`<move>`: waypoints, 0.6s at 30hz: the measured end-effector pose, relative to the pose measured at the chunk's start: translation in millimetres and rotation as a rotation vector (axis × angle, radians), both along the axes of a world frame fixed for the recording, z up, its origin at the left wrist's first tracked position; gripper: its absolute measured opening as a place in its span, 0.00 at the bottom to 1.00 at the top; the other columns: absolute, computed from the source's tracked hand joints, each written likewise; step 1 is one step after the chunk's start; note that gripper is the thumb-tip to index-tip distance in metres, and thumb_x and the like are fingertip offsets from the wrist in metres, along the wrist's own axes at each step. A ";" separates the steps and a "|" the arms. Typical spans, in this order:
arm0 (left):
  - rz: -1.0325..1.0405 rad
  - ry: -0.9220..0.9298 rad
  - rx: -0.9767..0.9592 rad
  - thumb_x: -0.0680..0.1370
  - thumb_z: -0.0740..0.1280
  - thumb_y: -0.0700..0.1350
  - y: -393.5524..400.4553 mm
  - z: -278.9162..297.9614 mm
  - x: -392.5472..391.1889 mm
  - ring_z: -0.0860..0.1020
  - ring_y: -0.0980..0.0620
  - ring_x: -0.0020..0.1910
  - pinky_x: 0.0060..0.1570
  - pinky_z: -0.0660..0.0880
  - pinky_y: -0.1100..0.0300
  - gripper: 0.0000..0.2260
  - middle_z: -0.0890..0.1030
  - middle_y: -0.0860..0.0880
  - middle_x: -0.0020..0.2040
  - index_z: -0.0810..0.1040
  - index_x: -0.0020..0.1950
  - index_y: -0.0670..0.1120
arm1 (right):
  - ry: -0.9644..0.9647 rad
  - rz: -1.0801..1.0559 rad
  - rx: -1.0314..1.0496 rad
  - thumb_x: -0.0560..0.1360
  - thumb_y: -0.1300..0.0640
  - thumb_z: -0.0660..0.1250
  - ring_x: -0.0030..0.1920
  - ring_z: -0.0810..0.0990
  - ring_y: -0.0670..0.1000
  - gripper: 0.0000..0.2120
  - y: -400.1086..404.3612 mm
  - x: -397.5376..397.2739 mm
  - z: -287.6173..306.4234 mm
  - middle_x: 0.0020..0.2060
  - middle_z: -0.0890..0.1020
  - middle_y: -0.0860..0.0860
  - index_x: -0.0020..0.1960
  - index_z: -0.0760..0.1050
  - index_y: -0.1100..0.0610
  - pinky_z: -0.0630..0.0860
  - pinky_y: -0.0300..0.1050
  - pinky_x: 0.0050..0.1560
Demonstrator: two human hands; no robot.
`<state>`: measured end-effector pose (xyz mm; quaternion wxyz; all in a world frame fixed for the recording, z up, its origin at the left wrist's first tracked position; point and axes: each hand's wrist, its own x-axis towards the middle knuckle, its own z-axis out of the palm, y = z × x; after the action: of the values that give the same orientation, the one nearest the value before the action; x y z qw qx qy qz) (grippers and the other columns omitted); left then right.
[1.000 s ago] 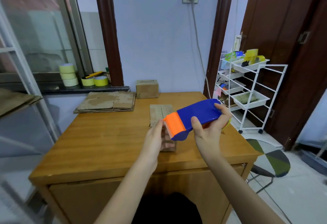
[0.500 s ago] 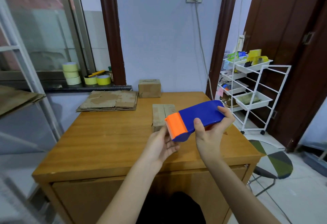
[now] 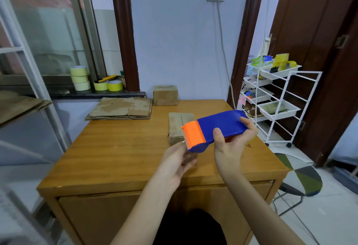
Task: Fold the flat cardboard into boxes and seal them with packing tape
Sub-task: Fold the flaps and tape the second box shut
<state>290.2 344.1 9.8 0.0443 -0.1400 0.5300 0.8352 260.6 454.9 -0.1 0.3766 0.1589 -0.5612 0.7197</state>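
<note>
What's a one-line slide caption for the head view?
Right hand grips a blue-and-orange tape dispenser above the wooden table; left hand reaches under its cutter.

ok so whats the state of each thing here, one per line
tape dispenser: held in the air, gripped by right hand
left hand: fingers at the dispenser's toothed end
box under the dispenser: lying on the desk
small box: closed, by the wall
flat cardboard: stacked, unfolded
</note>
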 end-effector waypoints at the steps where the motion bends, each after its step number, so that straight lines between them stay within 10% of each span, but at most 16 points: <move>1: 0.033 0.021 -0.038 0.78 0.67 0.45 0.2 -1.0 -0.2 0.80 0.52 0.42 0.39 0.75 0.60 0.04 0.83 0.48 0.41 0.79 0.44 0.47 | 0.000 -0.013 -0.009 0.65 0.48 0.68 0.50 0.73 0.36 0.27 -1.3 0.2 -0.6 0.56 0.64 0.47 0.58 0.59 0.51 0.74 0.31 0.46; 6: 0.184 0.206 -0.246 0.81 0.62 0.47 5.9 -5.0 2.3 0.73 0.57 0.32 0.32 0.70 0.66 0.11 0.77 0.51 0.33 0.77 0.41 0.47 | -0.001 -0.029 -0.002 0.65 0.49 0.68 0.54 0.73 0.43 0.28 -6.6 1.5 -0.9 0.59 0.63 0.50 0.59 0.58 0.49 0.75 0.34 0.48; 11: 0.303 0.362 -0.449 0.79 0.65 0.43 13.4 -11.7 -6.6 0.79 0.56 0.49 0.46 0.77 0.59 0.06 0.82 0.53 0.46 0.77 0.46 0.54 | 0.042 -0.080 -0.013 0.65 0.50 0.69 0.53 0.72 0.36 0.29 -14.5 3.6 5.4 0.58 0.62 0.45 0.59 0.57 0.52 0.75 0.32 0.47; 18: 0.312 0.437 -0.679 0.82 0.59 0.46 15.5 -2.6 -13.3 0.77 0.59 0.42 0.39 0.73 0.64 0.11 0.79 0.54 0.40 0.73 0.41 0.54 | 0.027 -0.140 -0.128 0.67 0.59 0.71 0.52 0.74 0.42 0.31 -5.5 -3.0 20.4 0.58 0.65 0.47 0.63 0.56 0.53 0.76 0.34 0.43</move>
<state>276.9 359.6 7.2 -0.2444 -0.0451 0.7439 0.6203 257.6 449.4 20.4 0.4428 0.1046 -0.5186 0.7239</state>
